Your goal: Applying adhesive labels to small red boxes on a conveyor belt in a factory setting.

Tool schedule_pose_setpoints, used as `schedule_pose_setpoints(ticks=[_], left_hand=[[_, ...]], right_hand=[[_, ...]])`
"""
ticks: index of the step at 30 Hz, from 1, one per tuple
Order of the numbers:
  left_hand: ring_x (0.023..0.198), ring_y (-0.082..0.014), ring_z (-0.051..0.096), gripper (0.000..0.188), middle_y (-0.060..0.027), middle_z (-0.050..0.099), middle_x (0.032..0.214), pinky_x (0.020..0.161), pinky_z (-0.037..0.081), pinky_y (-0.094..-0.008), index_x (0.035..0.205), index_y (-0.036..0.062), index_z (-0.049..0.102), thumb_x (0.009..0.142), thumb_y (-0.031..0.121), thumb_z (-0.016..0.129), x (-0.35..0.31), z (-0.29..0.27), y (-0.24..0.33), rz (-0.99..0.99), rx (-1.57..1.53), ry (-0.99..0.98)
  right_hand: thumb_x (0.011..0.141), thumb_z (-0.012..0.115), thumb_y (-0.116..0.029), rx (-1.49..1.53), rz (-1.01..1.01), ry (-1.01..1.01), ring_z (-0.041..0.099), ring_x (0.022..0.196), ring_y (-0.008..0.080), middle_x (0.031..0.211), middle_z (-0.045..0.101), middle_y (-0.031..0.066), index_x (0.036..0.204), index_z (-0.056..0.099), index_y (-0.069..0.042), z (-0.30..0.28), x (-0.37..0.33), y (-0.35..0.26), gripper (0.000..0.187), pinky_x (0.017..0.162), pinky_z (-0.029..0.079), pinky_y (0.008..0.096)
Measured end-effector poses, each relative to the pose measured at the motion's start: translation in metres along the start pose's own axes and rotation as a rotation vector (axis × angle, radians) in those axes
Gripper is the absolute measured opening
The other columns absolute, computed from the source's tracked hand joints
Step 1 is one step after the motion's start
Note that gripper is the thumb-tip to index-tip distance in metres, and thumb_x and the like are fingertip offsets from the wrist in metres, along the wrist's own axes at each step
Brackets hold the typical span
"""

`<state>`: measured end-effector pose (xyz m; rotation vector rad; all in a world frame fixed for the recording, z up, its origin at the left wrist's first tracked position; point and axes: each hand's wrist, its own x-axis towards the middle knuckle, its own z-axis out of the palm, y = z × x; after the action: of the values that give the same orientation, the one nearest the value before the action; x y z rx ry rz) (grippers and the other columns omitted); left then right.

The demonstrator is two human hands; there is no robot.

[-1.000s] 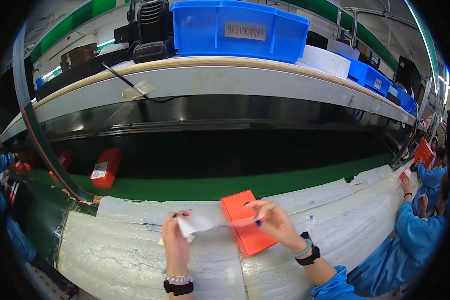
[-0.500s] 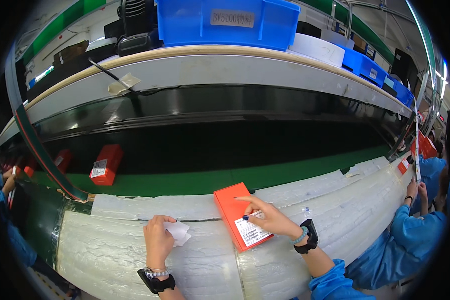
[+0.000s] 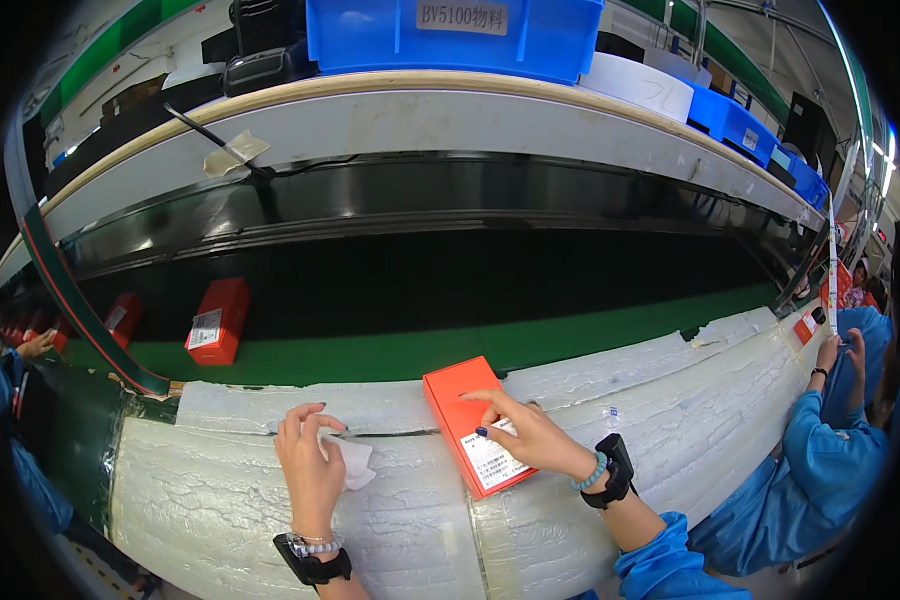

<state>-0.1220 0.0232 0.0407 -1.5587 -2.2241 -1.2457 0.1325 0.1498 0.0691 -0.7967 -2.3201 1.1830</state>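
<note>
While the right hand (image 3: 535, 440) hangs over the red box (image 3: 450, 385), its thumb and pointing finger are spread apart, with nothing pinched between them. The box lies on the bench (image 3: 220, 500) right under these fingers, and its white label (image 3: 488, 463) is just below the thumb. I cannot tell if the thumb touches the label. The left hand (image 3: 308, 465) is bent but loose, its fingers apart, not gripping anything that I can see. A bit of white paper (image 3: 358, 463) is just to the right of the left thumb; I cannot tell if they touch.

If the right thumb rubs sideways, the label could wrinkle or lift at a corner. If the right fingers push forward, the box could slide off, because its far end is close to the green belt (image 3: 370, 368). The paper looks thin and light, so it could stick to the left fingers, or a small brush from them could sweep it away.
</note>
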Motion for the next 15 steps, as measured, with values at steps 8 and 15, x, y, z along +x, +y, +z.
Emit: schedule_pose_setpoints(ticks=[8,15], left_hand=[[0.081,-0.0188,0.063,0.013,-0.0087,0.066,0.086,0.078,0.048,-0.0309,0.092,0.0019,0.064,0.08,0.006,0.067,-0.006,0.022,0.042,-0.132,-0.663,-0.394],[0.071,-0.0164,0.065,0.021,-0.0071,0.071,0.079,0.069,0.05,-0.0283,0.084,0.0034,0.071,0.085,0.024,0.066,-0.02,0.041,0.06,-0.091,-0.569,-0.974]], right_hand=[[0.085,0.05,0.003,0.008,0.013,0.004,0.059,0.08,0.0215,0.082,0.055,0.0069,0.133,0.047,-0.008,0.001,-0.001,-0.001,0.049,0.078,0.047,0.0333],[0.084,0.053,0.004,-0.005,-0.001,0.022,0.061,0.081,0.0186,0.082,0.057,0.0053,0.132,0.049,-0.009,0.001,0.0,0.003,0.049,0.079,0.048,0.032]])
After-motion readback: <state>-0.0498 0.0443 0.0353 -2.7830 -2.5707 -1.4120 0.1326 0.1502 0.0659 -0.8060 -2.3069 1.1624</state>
